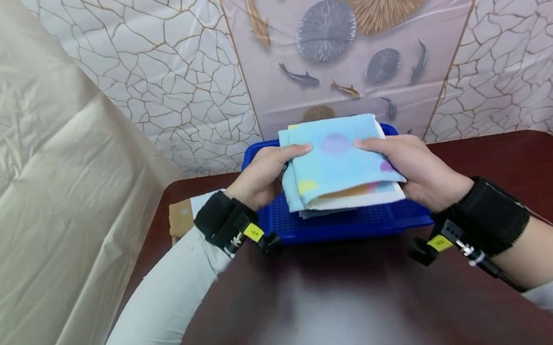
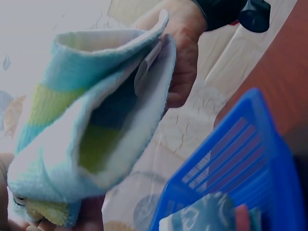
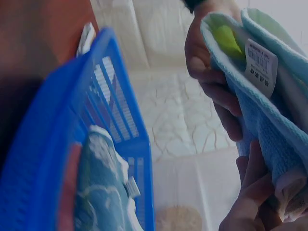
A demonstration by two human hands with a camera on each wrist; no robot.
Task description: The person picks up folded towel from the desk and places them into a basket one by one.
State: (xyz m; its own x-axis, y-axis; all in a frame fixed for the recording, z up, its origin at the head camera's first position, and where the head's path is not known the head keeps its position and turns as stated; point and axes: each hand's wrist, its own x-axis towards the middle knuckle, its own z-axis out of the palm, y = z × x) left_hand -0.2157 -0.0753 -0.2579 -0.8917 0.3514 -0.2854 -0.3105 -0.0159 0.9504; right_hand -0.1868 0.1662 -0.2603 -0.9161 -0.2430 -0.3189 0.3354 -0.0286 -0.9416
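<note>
A folded light blue towel (image 1: 341, 160) with purple and yellow spots is held up over a blue plastic basket (image 1: 287, 230). My left hand (image 1: 263, 176) grips its left edge, thumb on top and fingers underneath. On the opposite edge my right hand (image 1: 415, 168) holds it the same way. Loose layers of the towel gape at the near side, and a white label (image 3: 261, 66) shows between them in the right wrist view. Inside the basket lies a blue and white patterned cloth (image 3: 103, 185), with something pink beside it.
The basket stands on a dark reddish-brown table (image 1: 499, 171), close to its far edge. Beyond my left wrist lies a tan and white item (image 1: 181, 219). A patterned curtain (image 1: 186, 81) hangs behind the table, and a cream cloth (image 1: 30, 192) covers the left side.
</note>
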